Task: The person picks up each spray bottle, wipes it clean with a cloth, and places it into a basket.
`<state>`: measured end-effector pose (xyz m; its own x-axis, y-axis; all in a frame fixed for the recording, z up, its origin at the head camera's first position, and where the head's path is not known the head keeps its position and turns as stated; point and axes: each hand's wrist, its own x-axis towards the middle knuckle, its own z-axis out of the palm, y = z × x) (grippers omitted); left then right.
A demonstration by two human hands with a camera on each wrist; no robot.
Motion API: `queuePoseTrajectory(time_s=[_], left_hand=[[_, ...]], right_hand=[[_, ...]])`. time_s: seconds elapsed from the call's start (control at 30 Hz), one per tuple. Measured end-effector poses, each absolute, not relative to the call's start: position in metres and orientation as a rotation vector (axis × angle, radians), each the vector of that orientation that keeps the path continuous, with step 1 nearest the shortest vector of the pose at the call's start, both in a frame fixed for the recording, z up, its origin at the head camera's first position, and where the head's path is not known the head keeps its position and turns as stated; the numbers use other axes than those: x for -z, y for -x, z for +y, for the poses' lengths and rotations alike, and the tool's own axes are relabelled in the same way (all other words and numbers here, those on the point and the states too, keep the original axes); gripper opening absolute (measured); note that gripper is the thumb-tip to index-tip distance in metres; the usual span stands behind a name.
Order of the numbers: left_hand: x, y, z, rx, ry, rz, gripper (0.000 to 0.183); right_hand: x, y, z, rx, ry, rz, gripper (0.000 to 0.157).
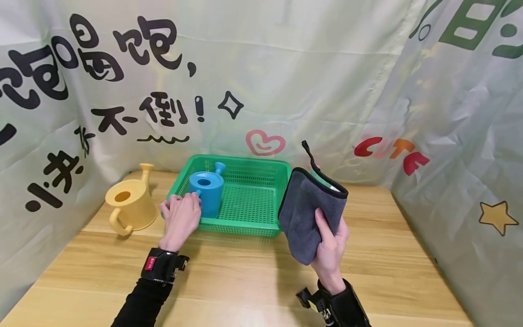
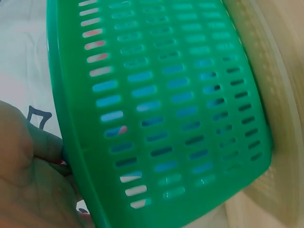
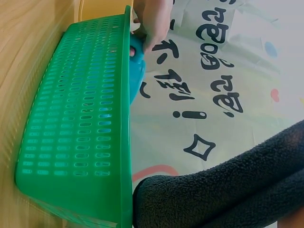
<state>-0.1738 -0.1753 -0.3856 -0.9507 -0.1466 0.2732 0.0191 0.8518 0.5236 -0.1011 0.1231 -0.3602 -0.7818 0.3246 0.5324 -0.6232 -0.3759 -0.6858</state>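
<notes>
The left hand point(image 1: 182, 217) reaches over the near left rim of the green basket point(image 1: 245, 225), its fingers curled round the handle of the blue watering can point(image 1: 210, 202); in the right wrist view a fingertip shows through the handle's loop. The can stands upright inside the basket, at its left end, spout towards the far side. In the left wrist view its blue shows through the slots of the basket wall, which hides part of the hand.

The right hand point(image 1: 330, 250) grips the dark grey cloth point(image 1: 308, 215), thumb laid across the near face; the other fingers are mostly hidden behind it. The cloth is folded, with black edging and a black cord loop point(image 1: 310, 154) at the top. It is held up at the basket's right end; whether the 2 touch, I cannot tell.

The yellow watering can point(image 1: 136, 206) stands upright on the wooden counter point(image 1: 241, 281), just left of the basket, its handle facing the near side. Each wrist carries 1 black strap-on device. Behind, a pale backdrop point(image 1: 327, 81) bears black characters, a pink heart, the word CUTE and 1 yellow star point(image 1: 497, 219).
</notes>
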Motion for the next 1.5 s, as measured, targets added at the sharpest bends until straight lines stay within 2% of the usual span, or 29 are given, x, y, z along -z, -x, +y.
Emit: queuePoseTrajectory(time_s=[0.63, 1.0, 1.17, 1.4, 1.5], left_hand=[[0.395, 0.164, -0.193, 0.629, -0.093, -2.693, 0.044], [0.387, 0.147, -0.235, 0.793, -0.143, -2.394, 0.034], [0.39, 0.142, -0.264, 0.912, -0.289, -2.316, 0.045], [0.402, 0.137, -0.296, 1.086, -0.496, -2.286, 0.073], [0.408, 0.135, -0.306, 1.208, -0.573, -2.277, 0.08]], right_hand=[[0.36, 0.1, 0.124, -2.196, -0.438, -1.266, 0.026], [0.358, 0.099, 0.124, -2.19, -0.42, -1.276, 0.026], [0.357, 0.099, 0.124, -2.194, -0.385, -1.302, 0.025], [0.357, 0.098, 0.124, -2.202, -0.408, -1.275, 0.025], [0.357, 0.099, 0.124, -2.209, -0.439, -1.253, 0.025]])
